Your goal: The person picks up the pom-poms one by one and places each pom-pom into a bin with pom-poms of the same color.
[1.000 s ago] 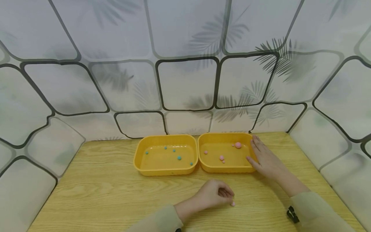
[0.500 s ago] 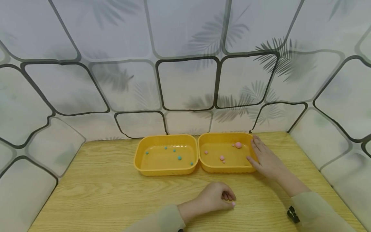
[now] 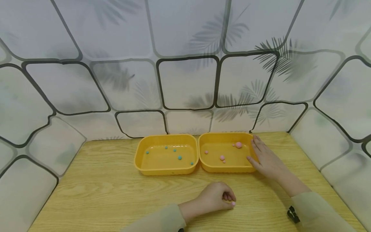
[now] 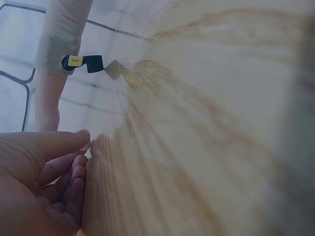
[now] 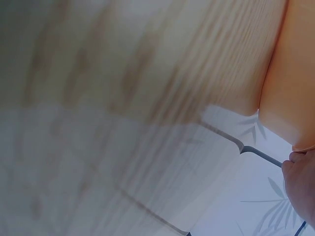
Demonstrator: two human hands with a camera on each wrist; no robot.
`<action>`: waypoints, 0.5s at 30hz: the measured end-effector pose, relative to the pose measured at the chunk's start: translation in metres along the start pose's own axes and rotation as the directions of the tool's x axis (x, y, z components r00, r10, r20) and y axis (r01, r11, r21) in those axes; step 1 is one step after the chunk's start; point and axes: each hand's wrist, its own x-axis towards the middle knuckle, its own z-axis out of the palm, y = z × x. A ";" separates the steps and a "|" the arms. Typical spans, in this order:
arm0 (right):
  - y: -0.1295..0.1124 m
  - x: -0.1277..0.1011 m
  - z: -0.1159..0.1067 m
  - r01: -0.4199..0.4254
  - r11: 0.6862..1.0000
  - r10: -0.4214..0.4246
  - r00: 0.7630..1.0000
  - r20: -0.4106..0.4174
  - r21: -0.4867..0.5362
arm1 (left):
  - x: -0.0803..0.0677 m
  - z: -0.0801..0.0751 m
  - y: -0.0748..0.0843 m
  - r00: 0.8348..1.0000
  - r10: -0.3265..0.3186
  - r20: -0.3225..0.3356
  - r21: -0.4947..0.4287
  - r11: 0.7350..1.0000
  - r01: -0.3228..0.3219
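My left hand (image 3: 214, 197) is low over the table in front of the trays, its thumb and forefinger pinching a small pink ball (image 3: 233, 204). The left wrist view shows the thumb and fingertips of the left hand (image 4: 44, 172) meeting close to the wood, the ball mostly hidden. My right hand (image 3: 268, 161) rests with straight fingers on the right end of the right yellow tray (image 3: 229, 169). Several pink balls of different sizes, such as a larger pink ball (image 3: 238, 145), lie inside that tray. At its edge, the right wrist view catches the right hand (image 5: 300, 184) beside the tray's wall (image 5: 290, 73).
A matching left yellow tray (image 3: 165, 172) stands right beside the first and contains several small teal balls, one being a teal ball (image 3: 179, 157). Both stand near the back of the wood-grain table (image 3: 95, 193). A patterned cloth wall (image 3: 188, 83) encloses the back and sides.
My left hand has shifted slightly right and down, and its thumb and forefinger have come together on the small pink ball. My right hand has stayed on the tray.
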 end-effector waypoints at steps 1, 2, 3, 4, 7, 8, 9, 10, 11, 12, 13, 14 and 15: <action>0.000 0.000 0.000 0.001 1.000 -0.001 1.000 -0.001 -0.001 | 0.000 0.000 0.000 1.000 -0.002 0.000 0.006 1.000 0.002; 0.000 0.000 0.000 0.001 1.000 -0.001 1.000 -0.001 -0.002 | 0.000 0.000 0.000 1.000 -0.001 -0.001 0.016 1.000 0.001; 0.000 0.000 0.000 -0.001 1.000 0.001 1.000 0.000 -0.001 | 0.001 0.000 0.001 1.000 0.000 -0.001 0.026 1.000 0.000; 0.000 0.000 0.000 -0.003 1.000 0.003 1.000 0.002 0.000 | 0.001 0.000 0.001 1.000 0.001 -0.002 0.032 1.000 -0.001; 0.001 0.000 0.000 -0.002 1.000 0.002 1.000 0.002 -0.002 | 0.000 0.000 0.004 1.000 0.007 -0.004 0.049 0.999 -0.007; 0.001 0.000 0.000 -0.002 1.000 0.002 1.000 0.001 -0.003 | 0.000 0.000 0.004 1.000 0.009 -0.004 0.052 0.999 -0.009; 0.000 0.000 0.000 -0.001 1.000 0.001 1.000 0.002 -0.002 | -0.001 0.000 0.005 1.000 0.008 -0.003 0.049 0.999 -0.008; 0.000 0.000 0.000 0.000 1.000 0.000 1.000 0.001 -0.002 | -0.001 0.000 0.005 1.000 0.008 -0.002 0.049 0.999 -0.008; 0.000 0.000 0.000 0.002 1.000 -0.002 1.000 -0.001 -0.003 | -0.001 0.000 0.005 1.000 0.007 -0.002 0.048 0.999 -0.007; 0.000 0.000 0.000 0.003 1.000 -0.003 1.000 -0.001 -0.002 | -0.001 0.000 0.005 1.000 0.005 -0.001 0.044 0.999 -0.005; 0.000 0.000 0.000 0.003 1.000 -0.003 1.000 -0.002 -0.002 | -0.001 0.001 0.005 1.000 0.003 -0.002 0.042 0.999 -0.003; 0.000 0.000 0.000 0.004 1.000 -0.004 1.000 -0.004 -0.004 | -0.001 0.001 0.004 1.000 0.002 -0.002 0.038 0.999 -0.002; 0.000 0.000 0.000 0.003 1.000 -0.004 1.000 -0.003 -0.004 | -0.001 0.002 0.004 1.000 0.001 -0.001 0.035 0.999 -0.001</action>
